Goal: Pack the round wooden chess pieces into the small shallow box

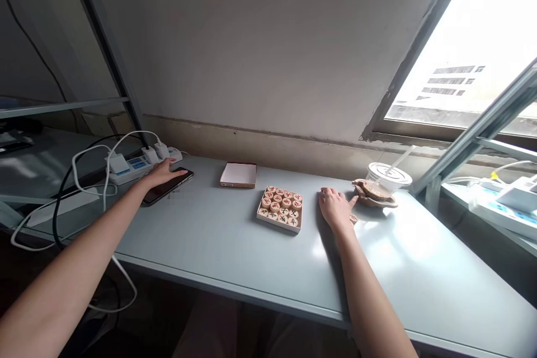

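Note:
My left hand lies over the far end of a dark smartphone, beside the power strip. Its thumb and fingers are spread. To the right, my right hand rests palm down with fingers stretched over Chinese chess pieces on the table; most of these are hidden under it. Between my hands stands a shallow box, filled with round wooden Chinese chess pieces bearing red and black characters. Behind and left of it lies the box lid, its pale inside facing up.
A white power strip with plugs and tangled cables occupies the left side. At the back right, a plastic cup with a straw stands by a carved brown tray. Metal frame posts flank the grey table; a wall runs behind.

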Available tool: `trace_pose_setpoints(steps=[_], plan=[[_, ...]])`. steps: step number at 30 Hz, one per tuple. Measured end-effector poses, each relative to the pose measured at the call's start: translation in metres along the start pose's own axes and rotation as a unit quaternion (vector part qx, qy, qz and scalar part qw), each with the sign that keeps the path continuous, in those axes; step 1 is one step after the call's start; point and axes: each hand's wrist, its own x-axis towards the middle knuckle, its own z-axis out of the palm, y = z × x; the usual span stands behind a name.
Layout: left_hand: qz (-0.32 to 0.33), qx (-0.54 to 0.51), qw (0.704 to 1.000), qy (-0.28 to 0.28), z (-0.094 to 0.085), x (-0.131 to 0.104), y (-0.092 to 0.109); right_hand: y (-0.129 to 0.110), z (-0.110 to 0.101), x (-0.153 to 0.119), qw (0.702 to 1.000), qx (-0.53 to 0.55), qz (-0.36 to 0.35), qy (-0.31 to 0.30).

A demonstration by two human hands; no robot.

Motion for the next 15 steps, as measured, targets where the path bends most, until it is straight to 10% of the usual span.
trace_pose_setpoints(steps=[15], plan=[[0.061,0.146,0.983,-0.088,0.005,0.012,0.002,-0.006,-0.007,-0.003,0.999,0.026,-0.006,-0.028]])
